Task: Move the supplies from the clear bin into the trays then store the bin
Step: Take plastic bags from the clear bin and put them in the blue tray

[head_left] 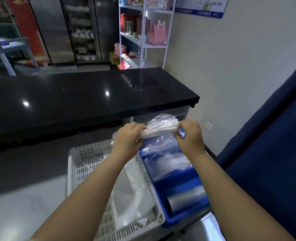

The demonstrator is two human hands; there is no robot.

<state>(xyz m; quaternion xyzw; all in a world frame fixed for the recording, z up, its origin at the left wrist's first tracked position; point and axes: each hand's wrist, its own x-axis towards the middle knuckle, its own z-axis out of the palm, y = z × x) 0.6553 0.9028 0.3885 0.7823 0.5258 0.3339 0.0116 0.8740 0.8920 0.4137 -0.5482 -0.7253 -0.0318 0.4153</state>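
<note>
Both hands hold one clear plastic packet (161, 126) of white supplies above the far end of the blue tray (174, 220). My left hand (128, 137) grips its left end and my right hand (190, 134) grips its right end. The blue tray holds several clear plastic bags (168, 157) and a grey roll (183, 201). To its left stands a white slotted tray (84, 164) with clear plastic bags (135, 193) lying in it. No clear bin is in view.
A long black counter (84, 100) runs across in front of the trays. A dark blue surface (269, 153) rises on the right. A white shelf rack (143, 32) with pink bags stands at the back, beside glass-door cabinets (81, 30).
</note>
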